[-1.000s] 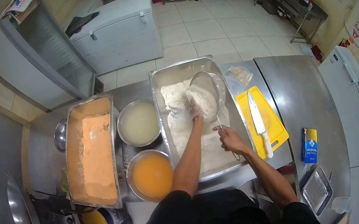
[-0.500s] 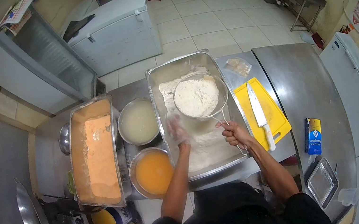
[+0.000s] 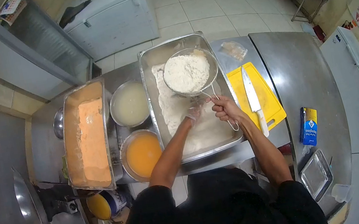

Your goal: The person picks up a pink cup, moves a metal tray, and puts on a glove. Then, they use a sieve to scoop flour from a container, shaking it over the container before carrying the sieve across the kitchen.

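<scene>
My right hand grips the wire handle of a round metal sieve heaped with white flour, held level above the far half of a large steel tray that has flour spread over its bottom. My left hand, in a thin clear glove, is just under the sieve's near rim beside the handle; whether it touches the sieve I cannot tell, and whether its fingers are closed is unclear.
Left of the tray stand a bowl of pale liquid, a bowl of orange liquid and a long pan of orange crumbs. To the right lies a yellow cutting board with a knife, a plastic bag, a blue-yellow packet.
The sieve went from tilted in the flour to level and full above the tray. My left hand left the flour, dropped back, then rose under the sieve's rim.
</scene>
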Demonstrator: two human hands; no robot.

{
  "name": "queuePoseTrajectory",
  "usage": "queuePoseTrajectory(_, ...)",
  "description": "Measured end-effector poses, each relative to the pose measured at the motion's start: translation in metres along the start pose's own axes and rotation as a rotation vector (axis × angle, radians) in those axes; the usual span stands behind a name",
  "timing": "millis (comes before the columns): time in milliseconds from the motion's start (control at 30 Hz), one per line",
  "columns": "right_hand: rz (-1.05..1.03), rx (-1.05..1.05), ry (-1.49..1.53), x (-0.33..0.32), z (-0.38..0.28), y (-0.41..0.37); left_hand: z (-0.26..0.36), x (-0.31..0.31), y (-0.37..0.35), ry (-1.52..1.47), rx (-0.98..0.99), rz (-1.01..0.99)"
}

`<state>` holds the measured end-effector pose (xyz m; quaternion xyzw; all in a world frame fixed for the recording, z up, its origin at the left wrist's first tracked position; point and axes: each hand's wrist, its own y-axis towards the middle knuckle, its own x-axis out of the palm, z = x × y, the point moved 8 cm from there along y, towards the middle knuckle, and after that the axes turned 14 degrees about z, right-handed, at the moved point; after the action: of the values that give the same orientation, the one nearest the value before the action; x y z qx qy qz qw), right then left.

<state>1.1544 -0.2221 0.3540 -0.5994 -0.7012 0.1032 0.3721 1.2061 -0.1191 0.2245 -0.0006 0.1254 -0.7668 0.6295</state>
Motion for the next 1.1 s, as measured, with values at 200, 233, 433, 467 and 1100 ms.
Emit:
queuePoseTrajectory(200, -0.021, 0.029, -0.093, -0.009, -0.005, -0.009, -0.024, 0.065, -0.04, -0.322, -0.261, -0.311)
queuePoseTrajectory(233, -0.008, 0.046, -0.123, -0.011, -0.005, -0.016, -0.032, 0.071, -0.046, -0.317, -0.305, -0.364)
queuePoseTrajectory(433, 0.006, 0.083, -0.129, -0.025, 0.004, -0.015, -0.067, 0.073, -0.064, -0.3, -0.482, -0.472)
queuePoseTrajectory(467, -0.001, 0.085, -0.131, -0.024, 0.003, -0.015, -0.071, 0.066, -0.066, -0.315, -0.497, -0.452)
queuePoseTrajectory(1100, -0.016, 0.017, -0.071, -0.03, 0.015, -0.01, 0.118, -0.046, 0.037, -0.144, -0.37, 0.278)
